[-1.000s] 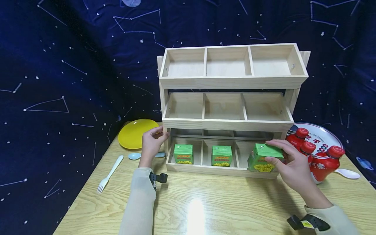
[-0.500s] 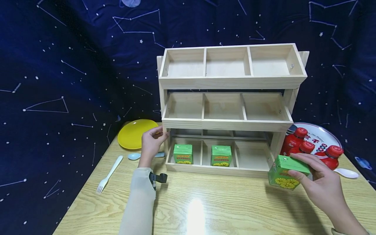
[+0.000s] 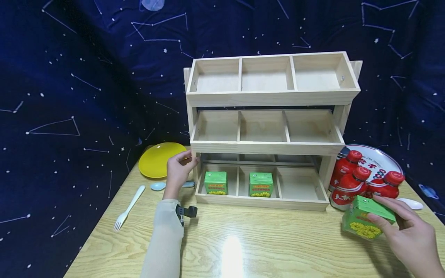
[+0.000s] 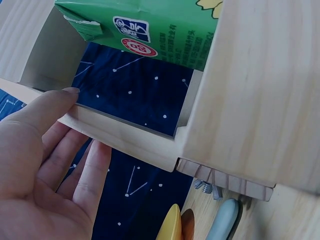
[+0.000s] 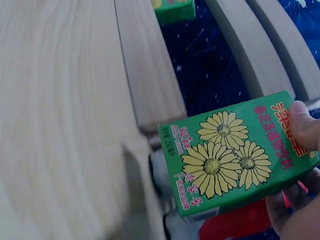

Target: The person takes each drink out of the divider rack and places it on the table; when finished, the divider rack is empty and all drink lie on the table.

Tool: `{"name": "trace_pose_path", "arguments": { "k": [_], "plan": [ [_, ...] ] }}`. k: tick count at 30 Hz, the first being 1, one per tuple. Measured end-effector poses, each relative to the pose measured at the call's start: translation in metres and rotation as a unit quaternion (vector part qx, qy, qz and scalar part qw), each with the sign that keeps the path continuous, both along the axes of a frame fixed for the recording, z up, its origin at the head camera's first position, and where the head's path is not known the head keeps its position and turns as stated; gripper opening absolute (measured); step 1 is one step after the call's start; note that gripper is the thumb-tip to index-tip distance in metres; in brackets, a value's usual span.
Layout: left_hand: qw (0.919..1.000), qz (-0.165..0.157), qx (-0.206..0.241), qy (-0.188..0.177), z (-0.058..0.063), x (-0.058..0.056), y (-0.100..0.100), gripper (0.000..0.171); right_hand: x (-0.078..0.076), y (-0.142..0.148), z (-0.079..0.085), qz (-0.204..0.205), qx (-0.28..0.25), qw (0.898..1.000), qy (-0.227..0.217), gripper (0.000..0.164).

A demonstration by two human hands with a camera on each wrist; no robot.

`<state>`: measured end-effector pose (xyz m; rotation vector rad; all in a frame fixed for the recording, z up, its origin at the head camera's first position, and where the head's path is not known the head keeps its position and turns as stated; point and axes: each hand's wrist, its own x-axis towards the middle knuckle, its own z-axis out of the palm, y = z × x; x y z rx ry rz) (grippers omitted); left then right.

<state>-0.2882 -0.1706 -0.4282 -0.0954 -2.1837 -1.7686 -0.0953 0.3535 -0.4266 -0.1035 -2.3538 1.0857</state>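
A green box-shaped drink carton [image 3: 363, 218] printed with 3 yellow daisies is over the right part of the table, clamped between the thumb and fingers of the right hand [image 3: 410, 233]; whether its base touches the wood cannot be told. Just behind it crowd 3 red bottles with ribbed caps [image 3: 352, 187], the carton overlapping the nearest in the head view. They partly cover a round white plate with red lettering [image 3: 373, 153]; a white spoon [image 3: 411, 203] lies beside.

To the left stands a pale wooden rack of 3 tiers [image 3: 271, 148], smooth and straight-grained, each tier split into 3 compartments. Its bottom tier holds 2 matching green cartons [image 3: 260, 184], left and middle. The left hand [image 3: 178, 173] grips the rack's left side, thumb above a wooden strip, fingers below.

Beyond lie a yellow round plate [image 3: 156, 160], a pale-blue spoon [image 3: 158, 186] and a white fork [image 3: 128, 208] on the wood-grained table [image 3: 271, 239].
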Motion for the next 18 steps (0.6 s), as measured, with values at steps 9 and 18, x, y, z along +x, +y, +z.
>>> {"name": "trace_pose_path", "arguments": {
  "k": [9,18],
  "plan": [
    [1.0,0.002,-0.002,0.007,-0.001,0.001,-0.001,0.04,-0.001,0.019,-0.022,0.007,-0.007,0.999,0.035,0.047],
    [1.0,0.001,-0.006,0.004,-0.001,0.0,-0.001,0.041,-0.003,0.036,-0.032,0.036,0.047,0.998,0.0,0.05]
  ]
}}
